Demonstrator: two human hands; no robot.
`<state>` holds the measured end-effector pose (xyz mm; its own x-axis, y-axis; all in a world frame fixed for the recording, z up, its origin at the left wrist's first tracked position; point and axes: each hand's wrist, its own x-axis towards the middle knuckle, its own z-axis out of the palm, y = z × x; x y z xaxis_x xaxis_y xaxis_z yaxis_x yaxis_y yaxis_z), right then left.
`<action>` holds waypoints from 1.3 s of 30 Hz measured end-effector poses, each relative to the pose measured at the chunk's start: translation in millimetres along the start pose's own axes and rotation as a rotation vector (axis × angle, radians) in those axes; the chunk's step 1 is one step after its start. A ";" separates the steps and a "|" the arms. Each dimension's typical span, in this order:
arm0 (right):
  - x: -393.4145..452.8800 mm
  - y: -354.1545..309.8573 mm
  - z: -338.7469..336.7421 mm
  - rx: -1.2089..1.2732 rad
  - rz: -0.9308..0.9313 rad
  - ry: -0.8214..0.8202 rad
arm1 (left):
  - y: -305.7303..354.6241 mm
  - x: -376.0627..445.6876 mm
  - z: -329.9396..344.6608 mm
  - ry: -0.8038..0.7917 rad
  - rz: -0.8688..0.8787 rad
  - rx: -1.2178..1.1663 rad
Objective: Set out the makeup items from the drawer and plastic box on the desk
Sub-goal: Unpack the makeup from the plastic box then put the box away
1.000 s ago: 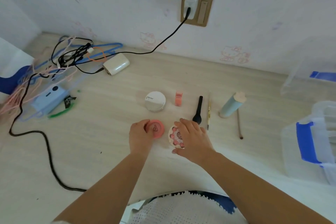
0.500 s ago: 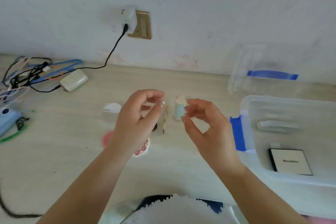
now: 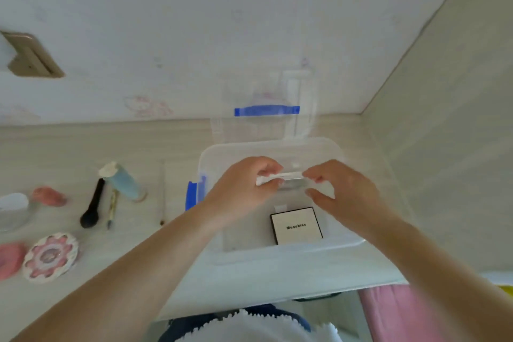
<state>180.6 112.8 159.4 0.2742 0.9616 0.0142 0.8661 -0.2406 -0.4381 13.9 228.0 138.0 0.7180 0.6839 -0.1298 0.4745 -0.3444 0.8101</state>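
Note:
A clear plastic box (image 3: 277, 145) with blue latches stands open on the desk at centre right. Both hands are inside it, lifted above its floor. My left hand (image 3: 241, 191) pinches the left end of a slim white and clear item (image 3: 288, 177). At the item's right end, my right hand (image 3: 344, 197) has its fingers above and its thumb below. A square black-edged white palette (image 3: 296, 226) lies on the box floor below the hands. Set out on the desk to the left are a light blue bottle (image 3: 122, 182), a black brush (image 3: 93, 205), a pencil (image 3: 112, 208) and a flower-patterned compact (image 3: 50, 257).
The box's clear lid (image 3: 266, 110) leans against the wall behind it. A thin stick (image 3: 163, 191), a small pink item (image 3: 48, 196), a white compact (image 3: 12, 203) and a pink compact (image 3: 9, 259) lie at the far left. A side wall closes in on the right.
The view swung right from the laid-out items to the box. Both hands left the compacts, crossed over, and now hold the slim white item inside the box.

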 end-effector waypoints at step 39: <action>69.4 35.5 69.6 -0.223 -0.091 -0.774 | -21.5 39.9 25.8 -0.021 -0.054 0.746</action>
<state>201.2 180.3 82.2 -0.0972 0.7779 -0.6208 0.9565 -0.0995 -0.2744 45.5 246.1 100.6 0.6899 0.7024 -0.1751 0.7235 -0.6607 0.2000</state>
